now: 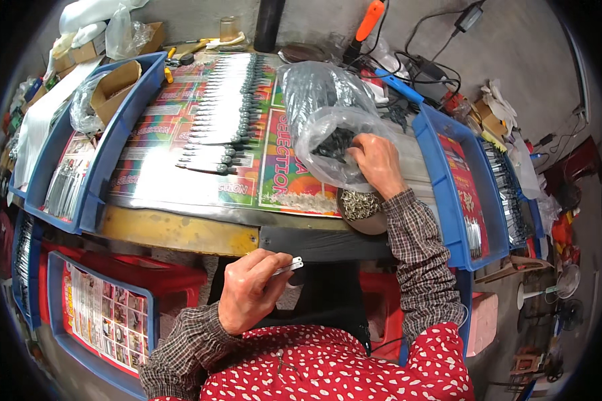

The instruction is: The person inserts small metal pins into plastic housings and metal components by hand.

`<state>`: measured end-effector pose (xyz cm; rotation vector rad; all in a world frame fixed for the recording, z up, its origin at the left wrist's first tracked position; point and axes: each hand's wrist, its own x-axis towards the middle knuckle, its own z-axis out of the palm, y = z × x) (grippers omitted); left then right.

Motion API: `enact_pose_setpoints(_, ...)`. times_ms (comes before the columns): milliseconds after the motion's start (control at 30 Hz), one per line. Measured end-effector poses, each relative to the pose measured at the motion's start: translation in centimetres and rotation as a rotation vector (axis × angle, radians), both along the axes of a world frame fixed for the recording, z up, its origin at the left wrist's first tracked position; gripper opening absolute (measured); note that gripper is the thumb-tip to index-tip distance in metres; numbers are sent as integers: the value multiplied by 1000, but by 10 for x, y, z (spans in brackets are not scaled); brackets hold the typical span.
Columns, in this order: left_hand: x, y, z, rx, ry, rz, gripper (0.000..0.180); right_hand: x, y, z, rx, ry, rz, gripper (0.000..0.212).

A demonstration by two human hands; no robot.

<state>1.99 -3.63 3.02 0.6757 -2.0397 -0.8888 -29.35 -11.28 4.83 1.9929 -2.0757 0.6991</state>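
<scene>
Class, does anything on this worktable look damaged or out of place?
Yes: the colourful sheet has a pale, speckled patch near its front edge, left of the round dish; the print there seems worn away.

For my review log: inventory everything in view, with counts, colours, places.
Table: one, yellow-black edge, centre
Printed sheets: several, multicoloured, on table
Plastic bag: one, translucent, on table
Dark parts: many, black, inside bag
Long metal pieces: many, silvery, left of bag
Dish: one, brown, near table edge
Small metal parts: many, silvery, in dish
Trays: several, blue, both sides
Orange-handled tool: one, orange, back right
Clutter: uncountable, mixed, around edges
Metal piece: at least one, silvery, in left grip
Left grip: one, checked sleeve, before table edge
Right grip: one, checked sleeve, at bag mouth
</scene>
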Motion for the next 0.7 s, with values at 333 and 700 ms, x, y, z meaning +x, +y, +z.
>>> enact_pose_setpoints(333, 2, -5, -5, 14, 22, 17, 25, 4, -12, -5, 16, 124, -37, 13)
enact_pose_setpoints(700, 4, 0, -3, -21, 3, 13, 25, -9, 0, -5, 50, 165, -37, 18)
